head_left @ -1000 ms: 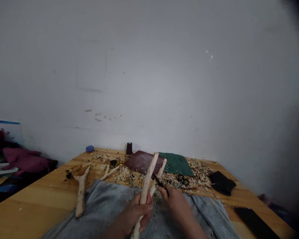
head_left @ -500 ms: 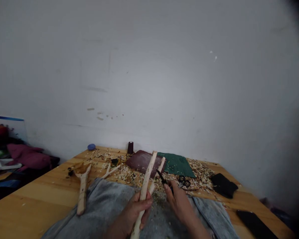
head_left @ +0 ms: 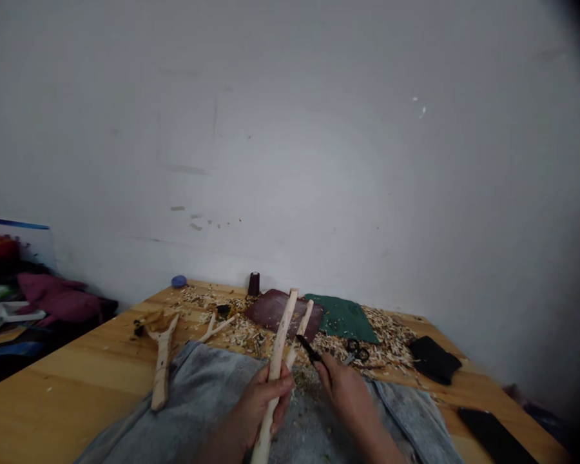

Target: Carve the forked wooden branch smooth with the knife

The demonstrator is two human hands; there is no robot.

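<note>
A peeled, forked branch [head_left: 281,335] stands tilted in front of me, its two pale prongs pointing away. My left hand [head_left: 269,394] is wrapped round it near the fork. In my right hand [head_left: 341,385] is a knife [head_left: 308,348] with a dark blade, its tip at the thinner right prong; whether the edge touches the wood I cannot tell. Beneath both hands a grey cloth [head_left: 212,393] hangs over the table's front edge. Left of it lies a carved Y-shaped slingshot frame [head_left: 161,367], and a smaller forked twig [head_left: 215,330] rests farther back.
Wood shavings [head_left: 391,332] cover the back of the wooden table [head_left: 53,399]. A maroon leather sheet [head_left: 270,312], a green sheet [head_left: 345,319], a thread spool [head_left: 254,284] and scissors [head_left: 357,350] lie there. At right are a black piece [head_left: 434,359] and a dark flat slab [head_left: 495,435].
My right hand and the knife have moved slightly left, closer to the thinner prong. The branch has shifted a little left in my left hand's grip.
</note>
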